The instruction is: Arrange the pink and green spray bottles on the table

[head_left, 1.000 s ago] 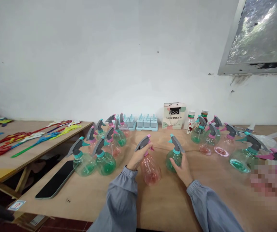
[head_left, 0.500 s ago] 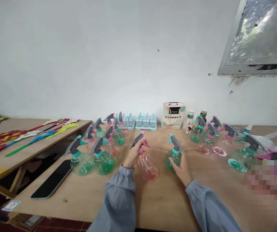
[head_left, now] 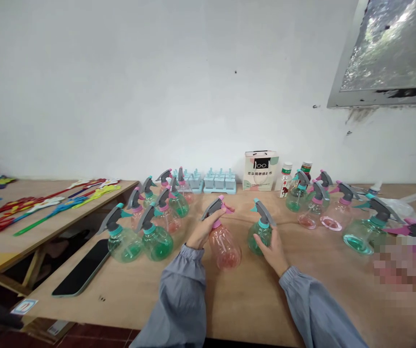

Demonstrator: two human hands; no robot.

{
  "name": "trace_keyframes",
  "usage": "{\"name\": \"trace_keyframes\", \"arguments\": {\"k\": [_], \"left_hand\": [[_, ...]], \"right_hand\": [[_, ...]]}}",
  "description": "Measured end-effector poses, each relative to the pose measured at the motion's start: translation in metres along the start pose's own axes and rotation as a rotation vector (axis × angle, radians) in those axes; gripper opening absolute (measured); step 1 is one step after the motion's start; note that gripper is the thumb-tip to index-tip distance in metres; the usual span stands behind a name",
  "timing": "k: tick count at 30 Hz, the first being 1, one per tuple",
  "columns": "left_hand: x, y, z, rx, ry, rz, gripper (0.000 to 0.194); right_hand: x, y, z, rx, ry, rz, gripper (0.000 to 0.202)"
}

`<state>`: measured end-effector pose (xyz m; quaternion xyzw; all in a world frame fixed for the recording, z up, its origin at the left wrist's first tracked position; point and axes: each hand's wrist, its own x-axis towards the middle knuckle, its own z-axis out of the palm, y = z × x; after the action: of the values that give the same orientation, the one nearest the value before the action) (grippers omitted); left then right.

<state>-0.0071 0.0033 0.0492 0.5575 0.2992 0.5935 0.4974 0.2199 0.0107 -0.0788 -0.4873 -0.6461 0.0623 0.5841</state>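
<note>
My left hand [head_left: 205, 227] is closed round the neck and grey head of a pink spray bottle [head_left: 225, 249], which leans a little with its base toward the right. Beside it, my right hand [head_left: 272, 249] wraps the right side of a green spray bottle [head_left: 260, 233] standing on the wooden table [head_left: 244, 299]. Its teal nozzle points left. On the left stand several more green and pink bottles, among them a green spray bottle [head_left: 157, 243] in front. Another group stands on the right, with a green spray bottle [head_left: 362, 236] nearest.
A black phone [head_left: 81, 270] lies at the left edge. Along the wall are light-blue ice-pop molds [head_left: 219, 182], a paper bag [head_left: 260, 173] and a white bottle [head_left: 285, 180]. Colourful hand-shaped items [head_left: 50, 205] cover the left table. A blurred patch hides the right side.
The pink spray bottle in my left hand has shifted slightly right, toward the green one. My right hand keeps its hold on the green bottle. The view has tilted slightly.
</note>
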Motion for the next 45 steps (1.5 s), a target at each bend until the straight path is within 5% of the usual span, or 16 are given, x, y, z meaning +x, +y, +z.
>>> {"name": "trace_keyframes", "arguments": {"k": [6,16,24,32,37,40,45], "left_hand": [[0.000,-0.001,0.003,0.045,0.107,-0.036,0.028],[-0.003,-0.004,0.002,0.099,0.051,-0.025,0.033],[-0.002,-0.018,-0.002,0.475,0.070,0.118,0.031],[0.005,-0.061,-0.018,0.979,0.566,0.401,0.058],[-0.011,-0.090,-0.021,1.286,0.631,0.304,0.062],[0.004,-0.095,-0.032,1.402,0.650,0.185,0.058],[0.073,-0.095,-0.062,1.470,0.707,-0.017,0.067]], "right_hand": [[0.000,-0.001,0.000,0.016,-0.005,-0.011,0.051],[0.000,0.001,-0.001,0.031,-0.027,0.000,0.051],[0.001,0.000,-0.002,0.043,-0.058,0.020,0.051],[0.001,0.003,-0.003,0.035,-0.064,0.032,0.054],[0.000,0.004,-0.004,0.039,-0.055,0.023,0.054],[0.001,0.003,-0.004,0.046,-0.065,0.031,0.054],[0.001,0.002,-0.004,0.054,-0.067,0.017,0.052]]}}
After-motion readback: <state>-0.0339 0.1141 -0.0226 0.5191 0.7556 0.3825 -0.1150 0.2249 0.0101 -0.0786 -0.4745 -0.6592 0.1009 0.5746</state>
